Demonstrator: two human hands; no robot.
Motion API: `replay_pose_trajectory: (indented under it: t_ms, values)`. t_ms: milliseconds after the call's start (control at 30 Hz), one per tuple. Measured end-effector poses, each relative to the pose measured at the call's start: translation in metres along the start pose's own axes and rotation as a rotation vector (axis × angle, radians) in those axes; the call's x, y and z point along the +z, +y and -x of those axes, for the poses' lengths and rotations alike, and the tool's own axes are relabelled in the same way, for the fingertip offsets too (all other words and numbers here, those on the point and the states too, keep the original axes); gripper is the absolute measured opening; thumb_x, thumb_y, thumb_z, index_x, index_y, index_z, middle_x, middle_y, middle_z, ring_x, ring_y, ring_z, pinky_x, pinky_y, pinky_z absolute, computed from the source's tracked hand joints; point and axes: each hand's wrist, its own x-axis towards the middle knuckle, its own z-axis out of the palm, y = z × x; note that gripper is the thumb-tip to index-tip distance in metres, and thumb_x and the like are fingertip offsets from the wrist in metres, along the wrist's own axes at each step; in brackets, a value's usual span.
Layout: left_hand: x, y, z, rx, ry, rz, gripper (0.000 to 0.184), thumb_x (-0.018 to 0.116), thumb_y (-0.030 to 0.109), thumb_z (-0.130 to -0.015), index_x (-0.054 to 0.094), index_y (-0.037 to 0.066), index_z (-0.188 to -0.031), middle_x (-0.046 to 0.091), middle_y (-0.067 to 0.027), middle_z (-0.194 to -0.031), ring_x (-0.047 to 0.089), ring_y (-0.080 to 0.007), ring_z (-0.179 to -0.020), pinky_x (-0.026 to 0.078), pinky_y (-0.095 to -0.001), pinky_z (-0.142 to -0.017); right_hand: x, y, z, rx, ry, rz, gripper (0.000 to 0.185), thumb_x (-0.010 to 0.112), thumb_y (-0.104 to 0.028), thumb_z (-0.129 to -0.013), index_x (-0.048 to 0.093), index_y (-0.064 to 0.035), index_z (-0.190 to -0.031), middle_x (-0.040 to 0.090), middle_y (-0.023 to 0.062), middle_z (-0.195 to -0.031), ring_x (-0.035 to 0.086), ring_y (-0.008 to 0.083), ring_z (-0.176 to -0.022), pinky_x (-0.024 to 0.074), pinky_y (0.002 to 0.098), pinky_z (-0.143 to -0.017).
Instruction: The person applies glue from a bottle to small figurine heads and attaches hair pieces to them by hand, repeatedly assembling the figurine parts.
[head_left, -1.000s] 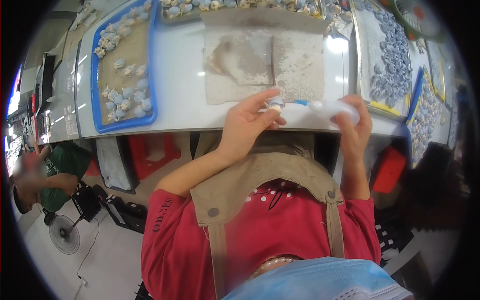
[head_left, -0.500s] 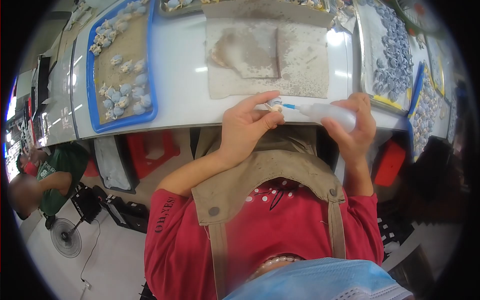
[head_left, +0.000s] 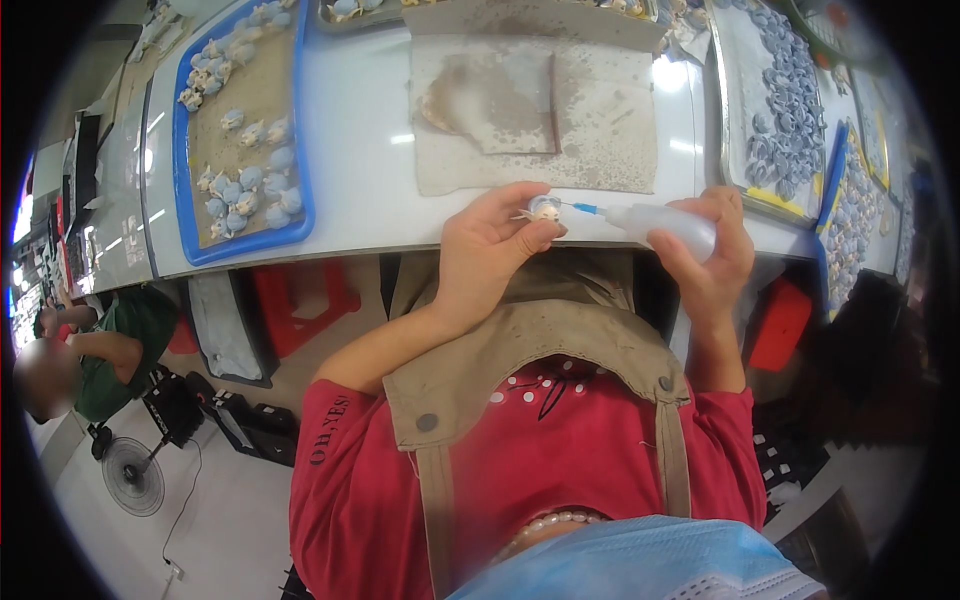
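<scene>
Bottle (head_left: 665, 230) and doll-like piece (head_left: 546, 208) face each other above the near strip of the white tabletop (head_left: 360, 215), just on the person's side of a stained sheet (head_left: 610, 165). The bottle, translucent and whitish, lies almost level across the person's front: its long axis runs from right to left, with the base end at the right and slightly closer to the body. Its blue nozzle (head_left: 588, 209) points left and a little away from the person, ending in a thin tip right at the piece (whether tip and piece touch, I cannot tell).

The right hand (head_left: 712, 245) is closed round the bottle's rear part, thumb on the near side and fingers on the far side; how hard it presses cannot be told. The left hand (head_left: 490, 240) pinches the piece between thumb and forefinger, the forefinger stretched along its far side. The piece has its grey-blue cap away from the person and its pale face nearer the body, with a small pale point sticking out leftward; its own long axis is too small to read.

To the left is a blue-rimmed tray (head_left: 305, 165) bearing similar pieces; to the right, a metal-edged tray (head_left: 724, 110) holds many grey-blue parts.
</scene>
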Motion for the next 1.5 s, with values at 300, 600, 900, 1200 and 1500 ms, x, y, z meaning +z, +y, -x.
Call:
replay_pose_trajectory:
  t_ms: [300,600,900,1200,1500]
  values:
    - [0.003,-0.002,0.000,-0.002,-0.004,0.019,0.035,0.061,0.004,-0.081,0.049,-0.004,-0.113,0.060,-0.0117,-0.099,0.060,-0.0153,-0.083,0.048,-0.0213,-0.068,0.000,0.002,0.000,0.002,-0.013,0.021,0.026,0.075,-0.011,-0.059,0.059,-0.0004,-0.077,0.051,0.0059,-0.069,0.045,0.0203,-0.068,0.0384,0.0284,-0.062]
    - [-0.007,0.000,-0.004,-0.033,0.020,0.058,0.034,0.058,0.006,-0.083,0.049,-0.003,-0.114,0.060,-0.0122,-0.102,0.060,-0.0157,-0.084,0.048,-0.0215,-0.069,0.009,0.006,-0.003,0.065,-0.023,-0.021,0.026,0.075,-0.010,-0.061,0.058,-0.0001,-0.079,0.053,0.0057,-0.070,0.049,0.0188,-0.070,0.0402,0.0279,-0.064]
    - [-0.012,0.009,-0.007,-0.131,-0.056,0.218,0.033,0.056,0.007,-0.085,0.047,0.000,-0.116,0.057,-0.0153,-0.109,0.059,-0.0158,-0.087,0.049,-0.0186,-0.067,0.059,0.047,-0.045,0.430,0.158,-0.358,0.021,0.062,-0.019,-0.079,0.060,0.0001,-0.088,0.059,0.0098,-0.079,0.055,0.0143,-0.076,0.0426,0.0263,-0.069]
    - [-0.009,0.008,-0.008,-0.107,-0.061,0.134,0.033,0.058,0.007,-0.083,0.049,0.000,-0.115,0.059,-0.0123,-0.106,0.060,-0.0165,-0.088,0.047,-0.0214,-0.070,-0.032,0.098,-0.060,0.036,0.295,0.649,0.017,0.061,-0.020,-0.076,0.065,-0.0073,-0.087,0.064,0.0091,-0.084,0.058,0.0260,-0.080,0.0436,0.0335,-0.074]
    - [0.022,-0.005,-0.009,-0.104,-0.084,0.082,0.036,0.056,0.002,-0.083,0.047,0.000,-0.117,0.057,-0.0148,-0.108,0.058,-0.0161,-0.087,0.049,-0.0211,-0.071,-0.088,0.162,-0.089,0.338,-0.103,0.574,0.030,0.064,-0.012,-0.073,0.059,-0.0020,-0.101,0.061,0.0117,-0.085,0.058,0.0230,-0.076,0.0463,0.0308,-0.069]
